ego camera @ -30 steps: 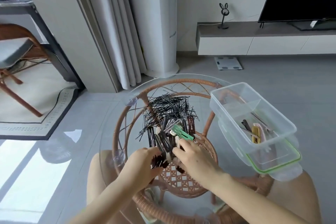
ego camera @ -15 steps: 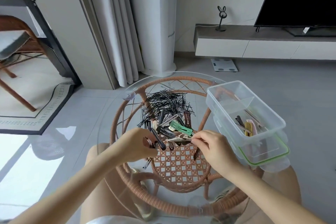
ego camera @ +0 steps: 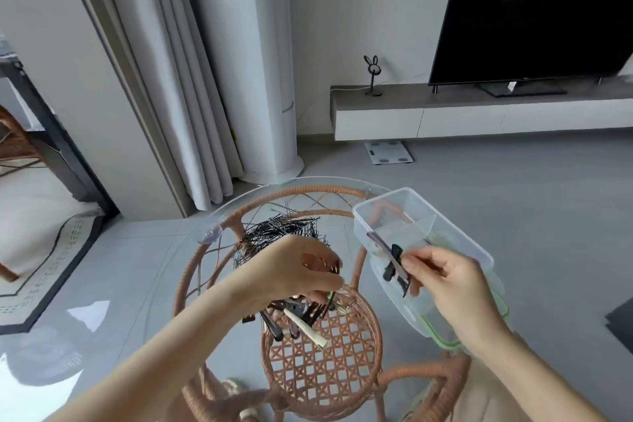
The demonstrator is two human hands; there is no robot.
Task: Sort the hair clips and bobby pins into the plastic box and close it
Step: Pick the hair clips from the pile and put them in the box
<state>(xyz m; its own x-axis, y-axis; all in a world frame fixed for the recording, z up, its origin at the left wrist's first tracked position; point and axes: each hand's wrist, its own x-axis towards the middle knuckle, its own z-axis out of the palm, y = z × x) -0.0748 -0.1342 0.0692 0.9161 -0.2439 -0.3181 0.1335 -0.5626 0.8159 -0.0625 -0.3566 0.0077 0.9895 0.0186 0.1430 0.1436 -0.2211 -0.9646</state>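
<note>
Hair clips (ego camera: 291, 317) heaped near centre of glass counter (ego camera: 144, 271). Left hand (ego camera: 301, 271) closed, pinching clips above heap. Right hand (ego camera: 448, 279) grips dark clips (ego camera: 394, 264) over plastic box (ego camera: 424, 236) at counter's right edge. Bobby pins (ego camera: 274, 233) piled farther; counter left bare.
</note>
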